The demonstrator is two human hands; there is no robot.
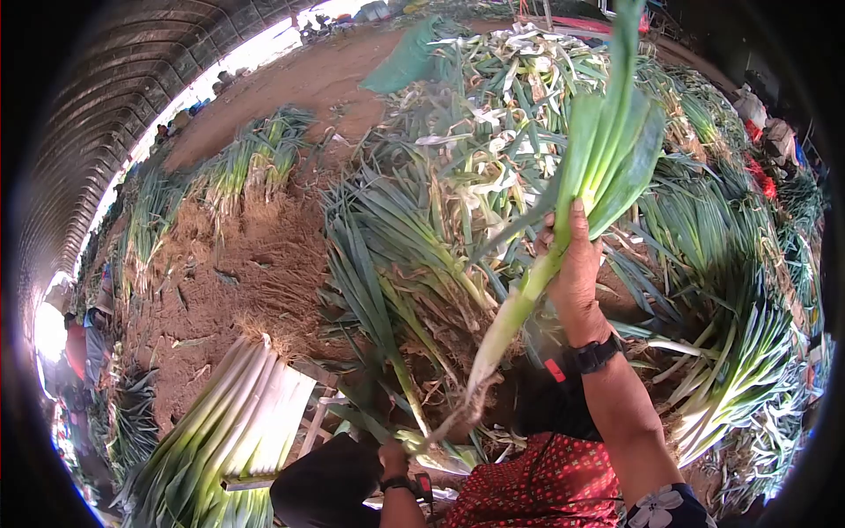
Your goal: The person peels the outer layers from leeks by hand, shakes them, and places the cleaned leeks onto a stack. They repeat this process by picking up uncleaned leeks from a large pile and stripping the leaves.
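Observation:
Raised in front of me is a leek (512,319), its green leaves pointing up and its root end hanging down to the left. My right hand (576,268) is wrapped round it, just below where the leaves fan out. Low in the view, my left hand (393,459) is closed beside my dark-clad knee. A thin brownish strip (447,424) runs from the leek's root end down to those fingers, which are partly hidden. To the left, a stack of trimmed leeks (255,405) with white shafts lies on a low frame (319,414).
Untrimmed leeks (387,238) lie ahead of me, below a large heap of stripped leaves (519,114). More leeks (731,352) are piled at the right, and bundles (255,163) stand on the soil (255,255) at the back left. Green netting (409,57) lies behind.

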